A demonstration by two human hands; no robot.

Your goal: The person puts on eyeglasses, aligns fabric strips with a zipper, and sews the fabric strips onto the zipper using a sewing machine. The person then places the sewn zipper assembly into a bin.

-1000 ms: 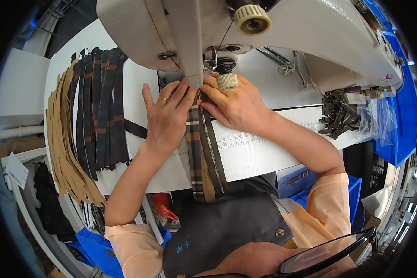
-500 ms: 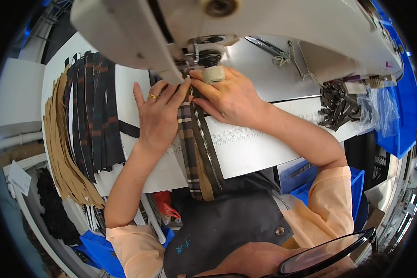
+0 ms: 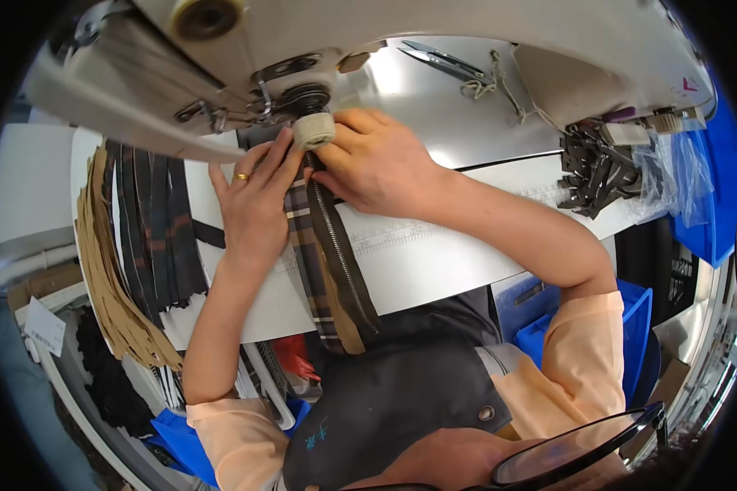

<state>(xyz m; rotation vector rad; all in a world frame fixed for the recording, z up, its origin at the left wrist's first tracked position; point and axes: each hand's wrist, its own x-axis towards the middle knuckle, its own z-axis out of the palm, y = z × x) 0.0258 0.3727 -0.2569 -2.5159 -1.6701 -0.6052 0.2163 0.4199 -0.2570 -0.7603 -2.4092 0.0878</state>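
Observation:
A long metal-toothed zipper (image 3: 334, 237) on dark tape runs from under the sewing machine head (image 3: 278, 49) down over the table edge. Along its left side lies a plaid fabric strip (image 3: 305, 245) with a tan layer. My left hand (image 3: 254, 200), ring on one finger, is closed on the plaid strip's upper part, its little finger apart. My right hand (image 3: 385, 159) has bent fingers pinching the zipper's upper end. A round cream knob (image 3: 314, 131) covers some of my fingertips. Both hands almost meet beneath it.
Tan strips (image 3: 110, 262) and dark plaid strips (image 3: 160, 237) lie at the left. Thread snips (image 3: 442, 59) with a cord rest on the metal machine bed. Small dark pieces (image 3: 594, 168) are heaped at the right beside a plastic bag (image 3: 671, 184). A ruler scale (image 3: 401, 237) crosses the table.
The view has shifted, so the machine head appears further left and larger. Both hands and the strip's upper end also appear further left. Both hands keep hold of the same part.

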